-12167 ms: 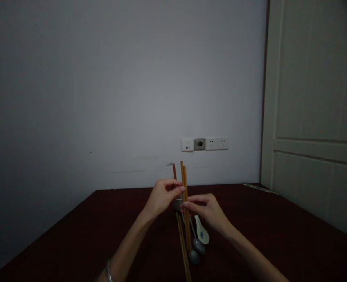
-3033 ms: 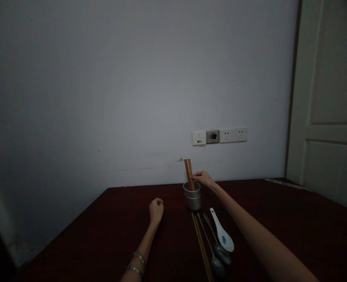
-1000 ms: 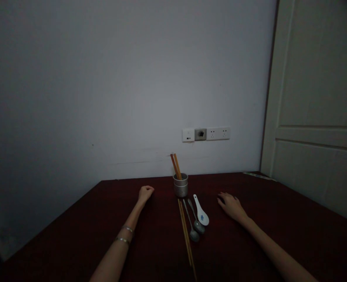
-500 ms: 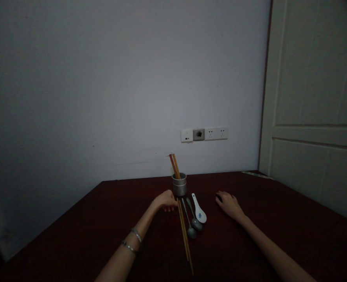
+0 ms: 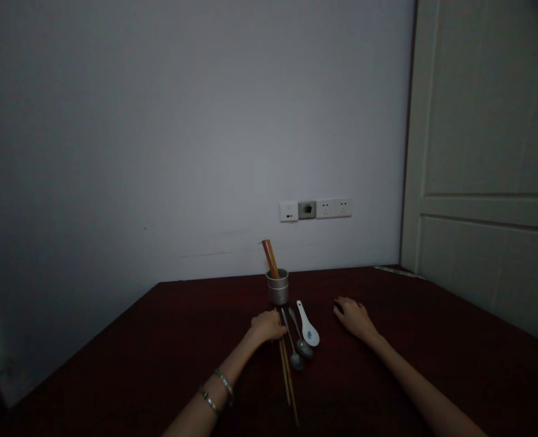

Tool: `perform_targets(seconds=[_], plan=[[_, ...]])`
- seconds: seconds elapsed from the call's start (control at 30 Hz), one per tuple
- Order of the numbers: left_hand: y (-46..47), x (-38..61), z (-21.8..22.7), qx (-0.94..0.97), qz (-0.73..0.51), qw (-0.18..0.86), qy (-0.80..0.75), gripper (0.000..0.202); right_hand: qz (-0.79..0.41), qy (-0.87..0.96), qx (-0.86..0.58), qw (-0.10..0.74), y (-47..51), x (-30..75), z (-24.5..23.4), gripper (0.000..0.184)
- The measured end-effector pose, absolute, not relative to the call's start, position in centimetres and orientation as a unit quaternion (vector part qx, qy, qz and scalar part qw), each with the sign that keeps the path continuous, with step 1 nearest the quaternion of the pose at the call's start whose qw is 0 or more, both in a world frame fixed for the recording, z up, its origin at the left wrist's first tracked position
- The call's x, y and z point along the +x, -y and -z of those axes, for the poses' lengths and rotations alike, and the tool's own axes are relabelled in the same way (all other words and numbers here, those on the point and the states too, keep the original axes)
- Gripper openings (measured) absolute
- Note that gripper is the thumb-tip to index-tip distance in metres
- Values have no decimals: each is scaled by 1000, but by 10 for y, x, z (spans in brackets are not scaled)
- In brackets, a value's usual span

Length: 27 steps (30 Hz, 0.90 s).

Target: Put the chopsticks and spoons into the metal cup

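A small metal cup point(image 5: 278, 287) stands on the dark red table point(image 5: 168, 352) with wooden chopsticks point(image 5: 269, 256) leaning in it. More chopsticks point(image 5: 287, 381) lie flat in front of the cup. My left hand point(image 5: 267, 326) rests over their far ends with fingers curled on them. Beside them lie two metal spoons point(image 5: 295, 358) and a white ceramic spoon point(image 5: 309, 331). To the right of the spoons, my right hand point(image 5: 354, 317) lies flat on the table, fingers stretched, holding nothing.
A pale wall with a row of sockets point(image 5: 316, 209) stands behind the table. A white door point(image 5: 487, 170) fills the right side. A thin light strip point(image 5: 398, 272) lies at the table's far right corner.
My left hand has slid right and toward me from near the cup onto the flat chopsticks. My right hand has stayed still on the table.
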State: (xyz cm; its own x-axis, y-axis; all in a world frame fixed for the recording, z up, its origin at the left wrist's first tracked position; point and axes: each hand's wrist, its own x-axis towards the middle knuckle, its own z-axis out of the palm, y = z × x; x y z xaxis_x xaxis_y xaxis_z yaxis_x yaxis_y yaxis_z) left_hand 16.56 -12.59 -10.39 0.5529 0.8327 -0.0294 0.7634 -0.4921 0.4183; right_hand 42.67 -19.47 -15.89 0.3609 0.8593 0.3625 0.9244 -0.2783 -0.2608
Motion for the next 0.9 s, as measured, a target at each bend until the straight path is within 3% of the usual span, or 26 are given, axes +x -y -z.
perform_targets(seconds=[0.23,0.9], plan=[[131,164,106,861,-69,132,-486,21,79,564,-795,210,194,427,160,40],[146,164,102,849,-111,105,-506,29,82,567,-791,214,192,429,164,41]])
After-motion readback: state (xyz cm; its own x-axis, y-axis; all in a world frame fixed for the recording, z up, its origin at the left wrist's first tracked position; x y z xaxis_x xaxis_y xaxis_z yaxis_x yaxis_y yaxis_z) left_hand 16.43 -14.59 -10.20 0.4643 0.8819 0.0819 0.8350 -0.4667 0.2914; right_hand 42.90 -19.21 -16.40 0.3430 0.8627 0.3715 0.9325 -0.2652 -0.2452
